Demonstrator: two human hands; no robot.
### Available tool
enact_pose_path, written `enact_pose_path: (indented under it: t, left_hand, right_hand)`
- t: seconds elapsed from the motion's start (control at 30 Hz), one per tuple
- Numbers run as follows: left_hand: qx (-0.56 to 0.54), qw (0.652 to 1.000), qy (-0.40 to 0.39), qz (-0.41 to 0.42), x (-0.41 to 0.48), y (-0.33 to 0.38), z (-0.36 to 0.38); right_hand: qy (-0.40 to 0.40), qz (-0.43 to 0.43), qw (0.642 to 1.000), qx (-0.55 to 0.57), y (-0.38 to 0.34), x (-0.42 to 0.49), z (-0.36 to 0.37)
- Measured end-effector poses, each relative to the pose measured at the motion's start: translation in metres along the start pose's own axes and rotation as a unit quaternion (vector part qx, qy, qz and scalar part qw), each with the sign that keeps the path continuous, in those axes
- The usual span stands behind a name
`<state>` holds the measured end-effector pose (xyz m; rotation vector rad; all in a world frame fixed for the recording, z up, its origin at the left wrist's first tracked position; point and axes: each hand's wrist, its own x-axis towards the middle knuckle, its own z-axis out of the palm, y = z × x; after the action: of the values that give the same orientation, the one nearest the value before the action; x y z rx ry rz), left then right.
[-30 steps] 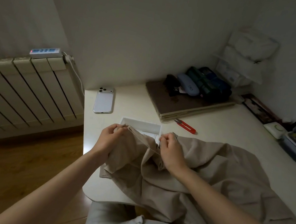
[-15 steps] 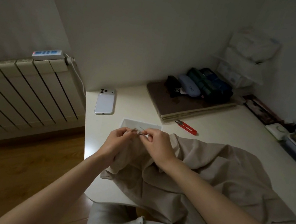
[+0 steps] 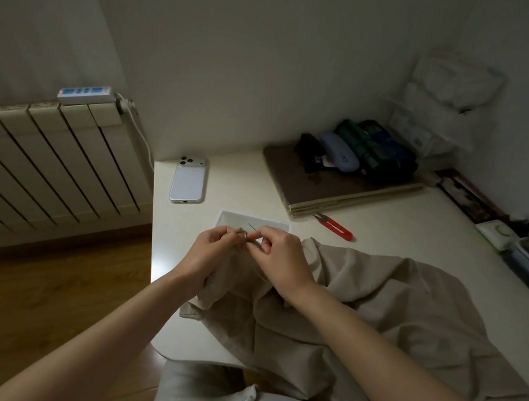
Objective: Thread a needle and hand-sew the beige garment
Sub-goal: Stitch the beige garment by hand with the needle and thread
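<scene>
The beige garment (image 3: 360,305) lies crumpled over the white table's near right part and hangs toward my lap. My left hand (image 3: 209,254) pinches a bunched fold of it at the garment's far left corner. My right hand (image 3: 278,258) is close beside it and pinches a thin needle (image 3: 250,227), whose tip points up and to the left above the fold. The two hands almost touch at the fingertips. Any thread is too fine to make out.
A white shallow tray (image 3: 253,221) sits just behind my hands. A white phone (image 3: 188,179) lies at the table's left edge, red thread snips (image 3: 336,227) to the right. Cases on a brown board (image 3: 327,186) fill the back corner. A radiator (image 3: 39,147) stands left.
My hands came together from holding a stretched edge of the garment apart. The right hand moved left to the left hand, and the needle now shows between them.
</scene>
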<state>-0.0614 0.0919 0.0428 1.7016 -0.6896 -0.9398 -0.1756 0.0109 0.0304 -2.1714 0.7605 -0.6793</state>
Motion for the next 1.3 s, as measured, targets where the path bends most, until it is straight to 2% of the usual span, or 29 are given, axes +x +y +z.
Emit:
enact_pose_path:
  t: [0.3, 0.5, 0.67, 1.0, 1.1, 1.3]
  left_hand:
    - [0.022, 1.0, 0.011, -0.02, 0.006, -0.003, -0.005]
    - [-0.013, 0.998, 0.041, -0.035, 0.011, -0.001, -0.007]
    - [-0.024, 0.998, 0.062, -0.018, 0.016, 0.005, -0.009]
    - [-0.015, 0.995, 0.1, -0.011, 0.024, 0.009, -0.012]
    - [-0.021, 0.995, 0.096, -0.01, 0.024, 0.009, -0.011]
    - [-0.004, 0.997, 0.077, -0.008, 0.019, 0.006, -0.007]
  right_hand:
    - [-0.008, -0.014, 1.0, 0.004, 0.003, -0.008, -0.002]
    - [-0.129, -0.014, 0.99, -0.063, 0.012, -0.022, -0.003]
    - [-0.184, 0.033, 0.974, -0.129, 0.025, -0.025, -0.006]
    - [-0.317, 0.048, 0.918, -0.233, 0.043, -0.037, -0.01]
    - [-0.298, 0.057, 0.927, -0.22, 0.044, -0.036, -0.012]
    - [-0.103, 0.075, 0.99, -0.064, 0.034, -0.022, -0.017]
